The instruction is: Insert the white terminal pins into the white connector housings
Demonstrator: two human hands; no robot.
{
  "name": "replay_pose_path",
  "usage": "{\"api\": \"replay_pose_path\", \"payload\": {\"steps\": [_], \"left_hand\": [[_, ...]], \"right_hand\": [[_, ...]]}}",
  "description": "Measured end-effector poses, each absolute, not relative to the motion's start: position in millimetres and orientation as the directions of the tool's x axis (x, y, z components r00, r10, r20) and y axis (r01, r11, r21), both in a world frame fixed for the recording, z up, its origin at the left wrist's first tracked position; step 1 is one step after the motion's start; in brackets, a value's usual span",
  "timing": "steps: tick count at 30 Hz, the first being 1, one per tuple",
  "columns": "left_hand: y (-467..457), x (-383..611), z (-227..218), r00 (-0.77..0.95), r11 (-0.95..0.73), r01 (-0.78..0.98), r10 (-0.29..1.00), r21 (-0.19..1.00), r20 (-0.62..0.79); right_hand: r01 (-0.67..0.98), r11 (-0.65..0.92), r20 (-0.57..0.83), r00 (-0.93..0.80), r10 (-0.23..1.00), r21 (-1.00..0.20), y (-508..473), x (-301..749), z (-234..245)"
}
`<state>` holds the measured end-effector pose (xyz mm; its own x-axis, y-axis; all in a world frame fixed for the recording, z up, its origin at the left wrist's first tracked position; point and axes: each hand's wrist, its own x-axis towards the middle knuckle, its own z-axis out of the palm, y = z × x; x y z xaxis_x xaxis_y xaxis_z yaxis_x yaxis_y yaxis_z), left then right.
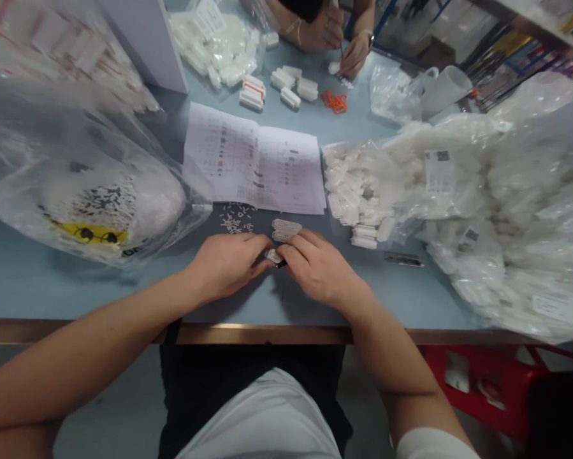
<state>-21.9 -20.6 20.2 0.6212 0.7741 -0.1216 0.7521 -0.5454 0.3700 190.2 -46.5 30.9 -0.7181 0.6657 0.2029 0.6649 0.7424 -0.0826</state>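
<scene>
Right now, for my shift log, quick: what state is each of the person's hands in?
Left hand: closed, pinching a small white plastic piece.
Right hand: closed, apparently on the same piece; its fingers partly hide the grip.

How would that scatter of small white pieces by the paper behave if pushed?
Likely to scatter: the small white pieces lie loose on the table. Each looks tiny and light, so probably fiddly to pinch singly.

Surface: pale blue table (pixel 66 280) with a brown front edge
Centre: open printed sheets (pixel 253 159)
Below sheets: small white plastic pieces (pixel 236 220), white connector blocks (pixel 287 229)
Sides: clear plastic bags of white parts (pixel 439 191)
Right: black-handled knife (pixel 403 259)
</scene>
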Motion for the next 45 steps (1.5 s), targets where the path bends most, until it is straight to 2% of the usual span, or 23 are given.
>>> {"api": "replay_pose_path", "payload": {"steps": [17, 26, 35, 40, 45], "left_hand": [[-22, -21, 19, 0.636, -0.561, 0.742, 0.762, 0.367, -0.122], [-22, -20, 22, 0.641, -0.563, 0.741, 0.756, 0.366, -0.134], [-24, -21, 17, 0.646, -0.588, 0.731, 0.76, 0.347, -0.074], [-22, -20, 19, 0.621, -0.557, 0.761, 0.773, 0.334, -0.126], [-21, -19, 19, 0.617, -0.545, 0.768, 0.771, 0.336, -0.158]], "right_hand": [[0.667, 0.742, 0.15, -0.728, 0.669, -0.068, -50, 191, 36], [0.656, 0.749, 0.143, -0.735, 0.663, -0.098, -49, 192, 36], [0.652, 0.752, 0.159, -0.736, 0.658, -0.098, -48, 192, 34], [0.663, 0.742, 0.206, -0.716, 0.667, -0.101, -47, 199, 33], [0.641, 0.767, 0.185, -0.749, 0.636, -0.041, -48, 199, 34]]}}
